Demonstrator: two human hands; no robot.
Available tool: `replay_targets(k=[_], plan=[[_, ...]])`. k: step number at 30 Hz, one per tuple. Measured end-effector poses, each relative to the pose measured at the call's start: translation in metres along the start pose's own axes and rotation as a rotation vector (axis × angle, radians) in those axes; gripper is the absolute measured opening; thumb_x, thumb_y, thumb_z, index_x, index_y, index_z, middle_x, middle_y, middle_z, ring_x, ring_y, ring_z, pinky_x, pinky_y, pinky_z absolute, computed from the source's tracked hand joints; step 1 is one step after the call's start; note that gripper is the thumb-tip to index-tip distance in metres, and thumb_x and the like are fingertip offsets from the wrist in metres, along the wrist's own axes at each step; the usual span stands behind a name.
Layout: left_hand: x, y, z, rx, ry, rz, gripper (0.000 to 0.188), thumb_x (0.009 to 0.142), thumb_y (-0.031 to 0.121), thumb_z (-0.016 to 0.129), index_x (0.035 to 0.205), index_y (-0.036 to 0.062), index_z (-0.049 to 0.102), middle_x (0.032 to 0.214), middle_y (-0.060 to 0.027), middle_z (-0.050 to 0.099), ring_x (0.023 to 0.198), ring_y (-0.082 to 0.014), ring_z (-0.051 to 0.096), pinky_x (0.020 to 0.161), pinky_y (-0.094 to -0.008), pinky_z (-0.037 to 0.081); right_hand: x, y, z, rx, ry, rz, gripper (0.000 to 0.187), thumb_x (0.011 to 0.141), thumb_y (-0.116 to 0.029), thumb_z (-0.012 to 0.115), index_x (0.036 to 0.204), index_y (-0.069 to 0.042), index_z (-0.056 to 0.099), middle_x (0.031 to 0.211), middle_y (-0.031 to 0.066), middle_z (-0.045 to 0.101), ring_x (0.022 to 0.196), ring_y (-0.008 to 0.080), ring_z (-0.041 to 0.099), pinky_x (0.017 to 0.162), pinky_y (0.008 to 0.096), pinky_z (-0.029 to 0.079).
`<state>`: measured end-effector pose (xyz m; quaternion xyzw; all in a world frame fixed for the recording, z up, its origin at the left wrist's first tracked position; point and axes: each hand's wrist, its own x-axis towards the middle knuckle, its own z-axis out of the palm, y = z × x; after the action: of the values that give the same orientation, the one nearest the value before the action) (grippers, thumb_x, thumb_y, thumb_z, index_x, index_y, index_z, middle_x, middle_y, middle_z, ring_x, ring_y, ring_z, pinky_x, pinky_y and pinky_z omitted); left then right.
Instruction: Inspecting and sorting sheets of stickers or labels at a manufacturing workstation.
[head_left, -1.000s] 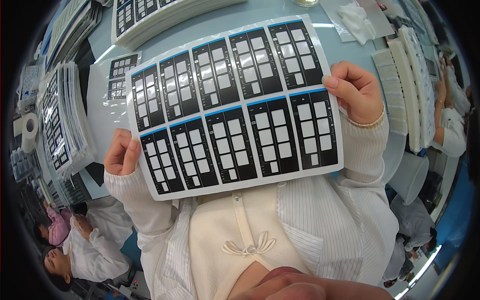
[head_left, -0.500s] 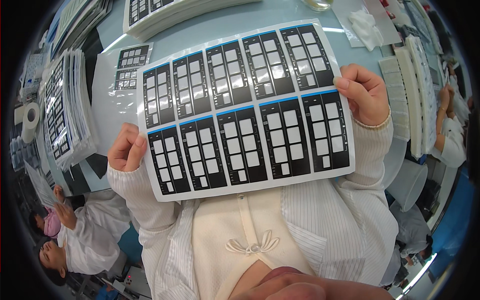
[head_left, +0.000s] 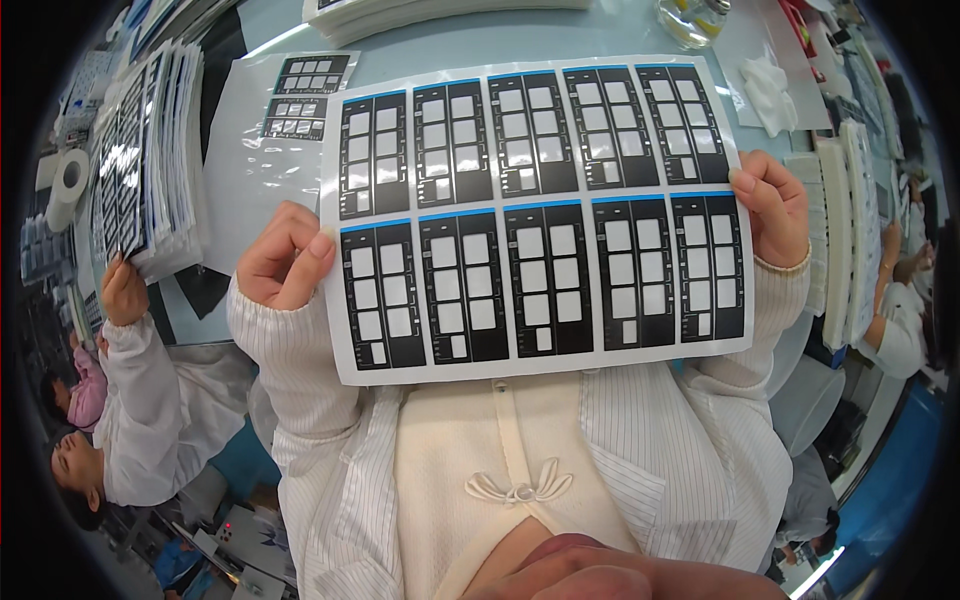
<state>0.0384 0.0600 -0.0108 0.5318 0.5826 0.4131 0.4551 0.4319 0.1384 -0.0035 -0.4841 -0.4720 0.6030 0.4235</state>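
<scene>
A large white sheet of printed panels (head_left: 540, 205) is stretched between my two hands in front of my chest. Two rows of black panels run across it, each with a blue strip along the top and several pale windows. My left hand (head_left: 285, 258) pinches the sheet's left edge, thumb on the front face and fingers curled behind. At the right edge, a little higher up, my right hand (head_left: 775, 205) grips it the same way. The fingertips behind the sheet are hidden. Light glares off the glossy panels.
A tall stack of similar sheets (head_left: 150, 160) stands at the left, with a co-worker's hand (head_left: 124, 290) at its near edge. Another stack (head_left: 450, 20) lies at the back. Crumpled white tissue (head_left: 768, 95), a clear glass container (head_left: 692, 20) and long pale stacks (head_left: 836, 240) are on the right.
The sheet, tilted before, now sits nearly level and further right in view, both hands still on it. The co-worker's hand at the left has moved up to the tall stack.
</scene>
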Motion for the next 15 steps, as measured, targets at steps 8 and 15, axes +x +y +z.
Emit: replay_targets(k=[8,15], plan=[[0.003,-0.0023,-0.003,0.002,-0.024,0.054,0.019,0.08,0.004,0.058,0.064,-0.0007,0.049,0.067,-0.0024,0.045,0.064,-0.01,0.039,0.063,-0.0217,0.033,0.0023,-0.0039,-0.001,0.025,-0.004,-0.007,0.017,0.081,-0.01,0.06,0.067,-0.005,0.052,0.054,-0.0034,0.045,0.043,0.0021,0.031,0.043,0.0175,0.024],[0.0067,-0.0047,-0.0068,0.026,-0.07,0.045,0.021,0.082,0.008,0.059,0.064,-0.0003,0.051,0.066,-0.0029,0.047,0.063,-0.0107,0.042,0.061,-0.0231,0.035,0.0039,-0.0007,-0.0066,0.021,0.013,0.008,0.017,0.082,-0.009,0.058,0.067,-0.005,0.05,0.057,-0.0036,0.045,0.046,0.0016,0.032,0.044,0.017,0.024]])
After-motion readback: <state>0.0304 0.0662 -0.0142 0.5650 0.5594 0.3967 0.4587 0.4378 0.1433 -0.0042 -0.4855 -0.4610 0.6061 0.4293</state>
